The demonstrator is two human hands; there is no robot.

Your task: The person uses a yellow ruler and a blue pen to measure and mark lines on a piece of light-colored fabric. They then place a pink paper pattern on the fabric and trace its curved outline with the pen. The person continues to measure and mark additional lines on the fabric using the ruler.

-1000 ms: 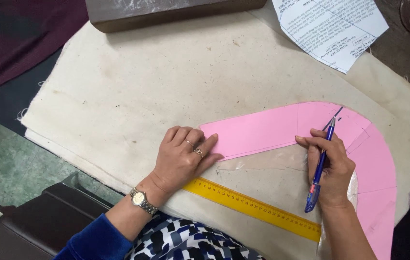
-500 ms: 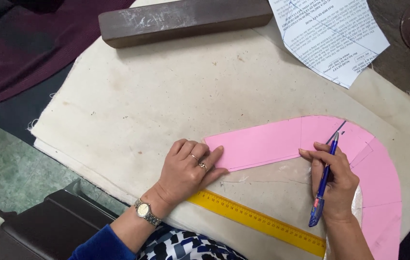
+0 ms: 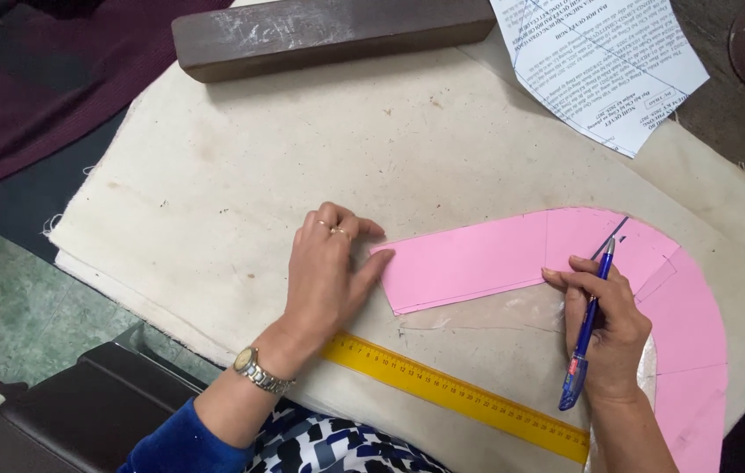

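Flat on the cream cloth [image 3: 241,175] covering the surface, the left hand [image 3: 329,280] lies with fingers spread, its grip holding nothing, fingertips touching the end of the curved pink paper pattern [image 3: 477,258]. The right hand [image 3: 609,324] grips a blue pen [image 3: 590,324], tip on the pattern. A yellow ruler [image 3: 451,394] lies just below. A white printed sheet [image 3: 600,61] sits top right, beside a dark wooden block [image 3: 329,31].

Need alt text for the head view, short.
A right hand holds a blue pen tip-down on a curved pink paper pattern while the left hand presses flat at the pattern's end, both on cream cloth. A yellow ruler lies below; a dark block and printed sheet lie above.
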